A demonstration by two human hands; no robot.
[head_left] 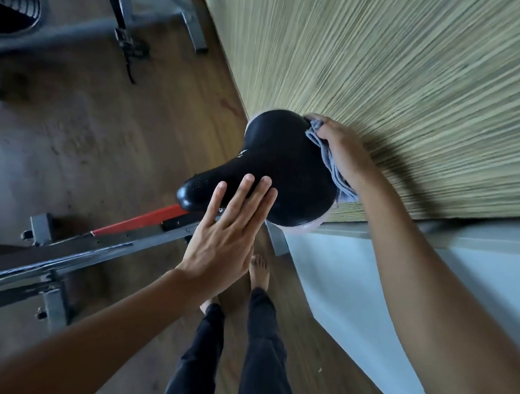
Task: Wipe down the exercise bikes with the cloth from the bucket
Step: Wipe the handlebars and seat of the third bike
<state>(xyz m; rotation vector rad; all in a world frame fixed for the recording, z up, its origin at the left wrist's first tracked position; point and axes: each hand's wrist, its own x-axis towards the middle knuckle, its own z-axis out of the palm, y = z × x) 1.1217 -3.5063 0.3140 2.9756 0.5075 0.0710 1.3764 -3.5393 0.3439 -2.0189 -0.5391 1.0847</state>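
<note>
Between the two hands sits the black saddle [278, 167] of an exercise bike, its narrow nose pointing toward the left hand and its wide back toward the right hand. The left hand [222, 246] lies flat on the near side of the saddle, close to the nose; its fingers [243, 192] are straight and close together, and the thumb stands apart over the nose. It holds nothing.

The right hand [343, 150] is curled around a grey-blue cloth [341, 186] and presses it against the back rim of the saddle. A bunch of the cloth shows above the knuckles, and a folded end hangs out below the wrist.

Under the left hand and forearm runs the grey bike frame [97, 247], with a red bar [141, 220] leading up to just below the saddle's nose. Well beyond the left hand, on the brown wooden floor [89, 125], stands a second bike [127, 12] with grey legs and a dark wheel. Behind the right hand rises a wall [411, 84] with fine yellow-green stripes, and under the right forearm lies a pale blue surface [383, 295]. Below both forearms are the person's legs in black trousers [261, 349] and a bare foot [259, 273].
</note>
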